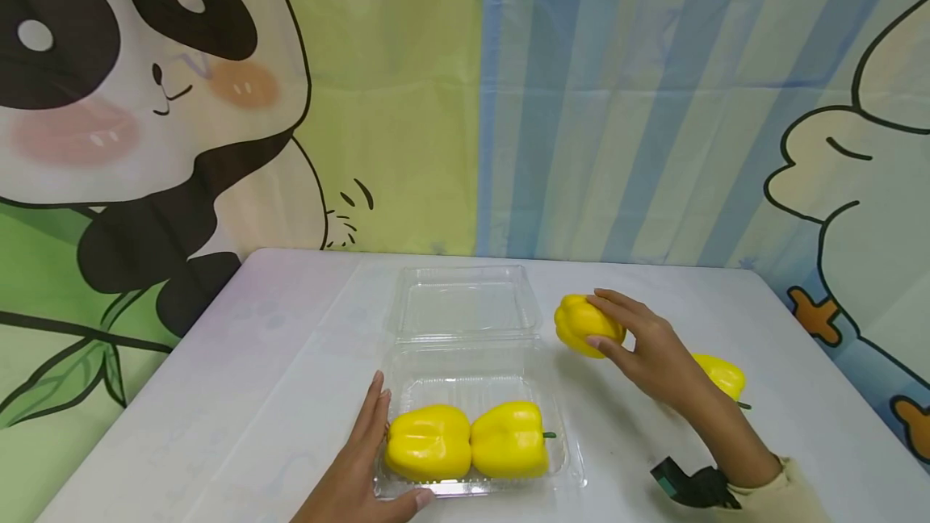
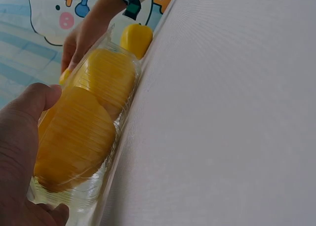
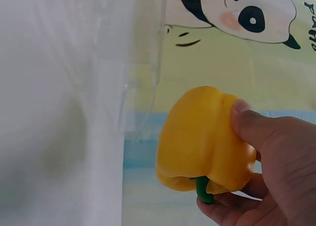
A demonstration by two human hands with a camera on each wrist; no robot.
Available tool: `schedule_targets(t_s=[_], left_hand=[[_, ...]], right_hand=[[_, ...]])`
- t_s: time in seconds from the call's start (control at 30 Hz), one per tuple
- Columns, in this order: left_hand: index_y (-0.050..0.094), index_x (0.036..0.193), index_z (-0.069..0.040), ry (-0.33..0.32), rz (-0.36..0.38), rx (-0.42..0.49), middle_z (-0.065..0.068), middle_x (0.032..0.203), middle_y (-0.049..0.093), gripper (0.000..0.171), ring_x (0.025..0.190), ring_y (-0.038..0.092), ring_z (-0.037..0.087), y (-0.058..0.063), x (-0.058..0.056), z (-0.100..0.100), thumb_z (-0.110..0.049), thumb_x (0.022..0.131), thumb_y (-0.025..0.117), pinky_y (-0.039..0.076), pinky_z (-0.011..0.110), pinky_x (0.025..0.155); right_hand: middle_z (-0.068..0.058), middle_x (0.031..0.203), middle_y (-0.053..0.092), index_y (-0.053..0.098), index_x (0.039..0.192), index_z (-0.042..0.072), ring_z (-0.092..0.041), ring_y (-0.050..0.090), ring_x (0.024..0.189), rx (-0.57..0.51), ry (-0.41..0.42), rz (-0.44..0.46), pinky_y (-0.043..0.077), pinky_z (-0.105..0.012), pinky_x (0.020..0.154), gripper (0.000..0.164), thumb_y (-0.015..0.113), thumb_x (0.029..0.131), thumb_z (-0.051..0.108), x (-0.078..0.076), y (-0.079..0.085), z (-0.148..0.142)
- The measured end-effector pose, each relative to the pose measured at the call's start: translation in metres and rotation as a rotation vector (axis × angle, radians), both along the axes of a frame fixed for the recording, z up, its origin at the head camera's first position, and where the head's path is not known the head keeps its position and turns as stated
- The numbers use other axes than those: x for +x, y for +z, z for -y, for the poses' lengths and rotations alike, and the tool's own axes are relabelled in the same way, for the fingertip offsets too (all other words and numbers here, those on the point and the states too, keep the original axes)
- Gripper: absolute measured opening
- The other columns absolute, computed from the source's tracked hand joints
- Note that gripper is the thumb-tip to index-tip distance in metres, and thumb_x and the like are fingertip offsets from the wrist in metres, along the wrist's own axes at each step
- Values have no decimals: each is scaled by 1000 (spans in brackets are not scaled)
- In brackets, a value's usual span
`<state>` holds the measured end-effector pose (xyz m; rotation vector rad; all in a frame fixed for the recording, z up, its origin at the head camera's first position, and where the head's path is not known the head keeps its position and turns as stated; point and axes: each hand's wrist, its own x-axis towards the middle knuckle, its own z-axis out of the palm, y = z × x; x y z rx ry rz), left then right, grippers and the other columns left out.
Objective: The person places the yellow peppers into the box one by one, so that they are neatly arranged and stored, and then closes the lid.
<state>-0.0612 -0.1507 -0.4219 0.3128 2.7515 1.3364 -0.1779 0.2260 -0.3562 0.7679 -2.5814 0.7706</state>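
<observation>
A clear plastic clamshell container (image 1: 465,366) lies with its lid folded back. Two yellow bell peppers sit side by side in its near part, one on the left (image 1: 429,442) and one with a green stem on the right (image 1: 510,440). My left hand (image 1: 356,458) rests against the container's left near corner, fingers straight along the side and thumb at the front edge. To the right of the container, my right hand (image 1: 650,345) grips a third yellow bell pepper (image 3: 202,137) above the table, its green stem showing in the right wrist view.
Another yellow bell pepper (image 1: 721,376) lies on the white table (image 1: 240,394), partly behind my right forearm. A dark strap (image 1: 693,484) hangs by the right sleeve. Beyond the table's far edge hangs a cartoon-printed curtain (image 1: 407,103).
</observation>
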Motion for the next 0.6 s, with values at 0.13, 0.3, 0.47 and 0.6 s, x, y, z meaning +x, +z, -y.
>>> schedule_targets(t_s=[0.13, 0.3, 0.47, 0.6], left_hand=[[11, 155, 0, 5, 6, -8, -7, 162, -11, 121, 144, 12, 30, 0, 0, -1, -54, 72, 81, 29, 61, 106], [12, 154, 1, 4, -27, -9, -5, 162, -9, 120, 144, 14, 29, -1, 1, 0, -54, 72, 80, 30, 60, 106], [12, 154, 2, 0, -37, -17, -4, 163, -9, 119, 143, 16, 32, -1, 1, 0, -54, 73, 79, 32, 61, 104], [11, 154, 1, 8, -2, -24, -5, 162, -10, 121, 144, 14, 31, 2, 1, -1, -56, 72, 79, 29, 62, 106]], right_hand=[[-15, 142, 48, 53, 138, 5, -37, 47, 127, -33, 30, -5, 46, -47, 94, 57, 75, 86, 14, 3, 5, 9], [-12, 144, 48, 53, 138, 6, -34, 47, 128, -45, 77, -32, 47, -42, 95, 59, 76, 84, 11, 7, 10, 20], [-12, 144, 47, 53, 139, 6, -33, 47, 128, -55, 106, -37, 48, -41, 95, 59, 76, 84, 10, 10, 13, 30], [-15, 143, 47, 54, 138, 4, -35, 47, 127, -56, 110, -43, 49, -43, 94, 59, 76, 84, 9, 12, 14, 39]])
